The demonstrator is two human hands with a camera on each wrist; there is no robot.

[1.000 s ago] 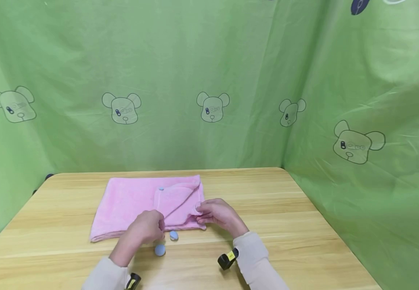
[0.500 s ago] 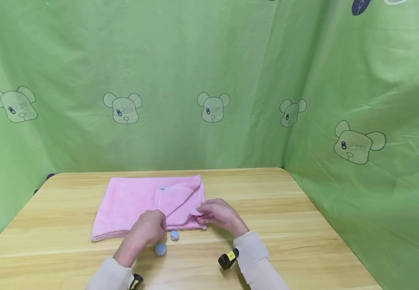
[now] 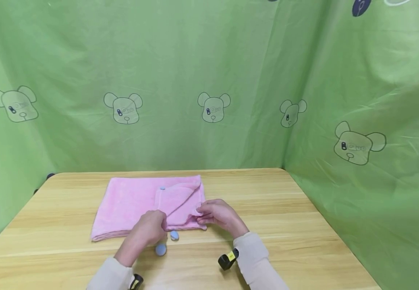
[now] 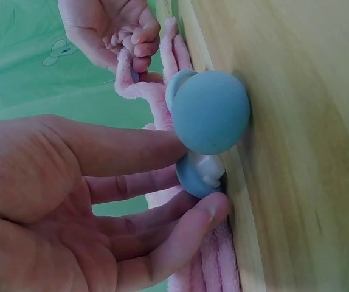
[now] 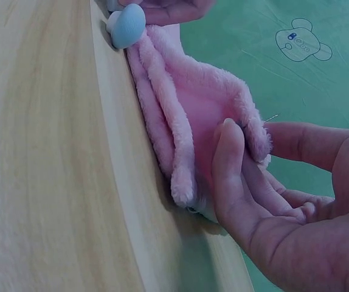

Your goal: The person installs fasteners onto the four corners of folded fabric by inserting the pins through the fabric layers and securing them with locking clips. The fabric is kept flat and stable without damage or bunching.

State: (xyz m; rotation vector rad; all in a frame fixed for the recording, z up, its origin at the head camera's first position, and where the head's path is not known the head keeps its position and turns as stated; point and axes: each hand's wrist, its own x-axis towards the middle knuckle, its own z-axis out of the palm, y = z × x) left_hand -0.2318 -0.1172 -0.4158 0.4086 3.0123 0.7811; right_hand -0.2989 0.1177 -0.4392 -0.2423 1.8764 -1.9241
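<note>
A folded pink plush cloth lies on the table, its near right corner turned up. My right hand pinches that corner between thumb and fingers; a thin needle pokes out of the cloth there in the right wrist view. A bit of blue shows under the same fingers in the left wrist view. At the cloth's front edge, my left hand pinches a small round blue cap with a white inner part. Two more blue mushroom-shaped pieces, one nearer and one farther, lie beside it.
The wooden table extends around the cloth on all sides. Another blue piece sits on the cloth's upper part. Green curtains with bear-head prints hang behind the table and along its sides.
My left hand has shifted very slightly to the right. The right hand keeps its pinch on the cloth corner, and the loose blue pieces stay where they were.
</note>
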